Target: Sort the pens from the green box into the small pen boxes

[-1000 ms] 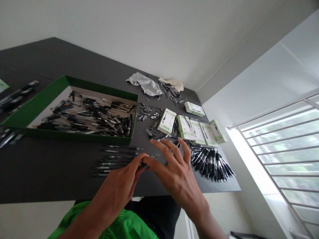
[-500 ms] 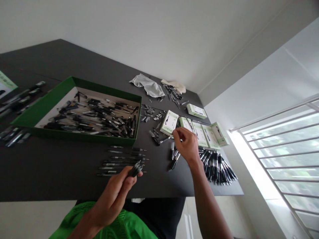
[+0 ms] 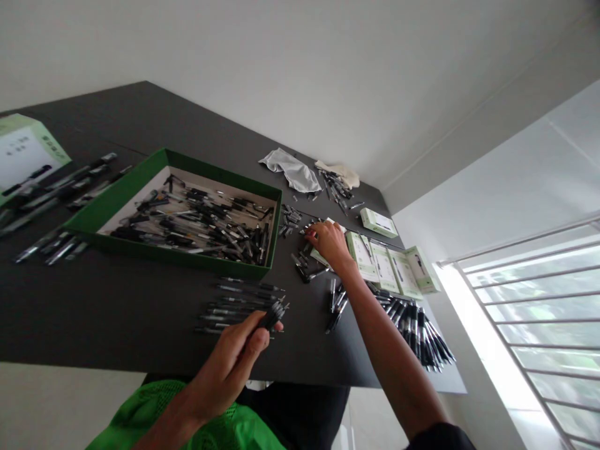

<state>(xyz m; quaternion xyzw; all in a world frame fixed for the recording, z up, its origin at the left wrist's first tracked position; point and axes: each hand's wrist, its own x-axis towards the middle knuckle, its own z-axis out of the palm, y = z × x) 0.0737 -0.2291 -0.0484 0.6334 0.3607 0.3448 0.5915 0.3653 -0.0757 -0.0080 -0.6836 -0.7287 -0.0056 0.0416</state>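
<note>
My left hand (image 3: 229,359) is shut around a small bundle of black pens (image 3: 274,315), just in front of a row of loose pens (image 3: 239,306) lying side by side on the dark table (image 3: 140,125). My right hand (image 3: 328,244) reaches across the table, its fingertips over the corner of a white-and-green pen box (image 3: 321,257) and among small pen parts (image 3: 302,265). The hand hides most of that box. A few more pens (image 3: 336,306) lie below my right forearm.
A green cardboard tray (image 3: 187,169) full of mixed pens stands left of centre. Further boxes (image 3: 389,269) and a fanned heap of black pens (image 3: 422,334) lie at right. Grey cloth (image 3: 290,170) lies at the back. A barred window (image 3: 529,325) is at right.
My right hand has moved away from my left hand, out across the table to the pen box. My left hand keeps the bundle, and the view has drifted slightly.
</note>
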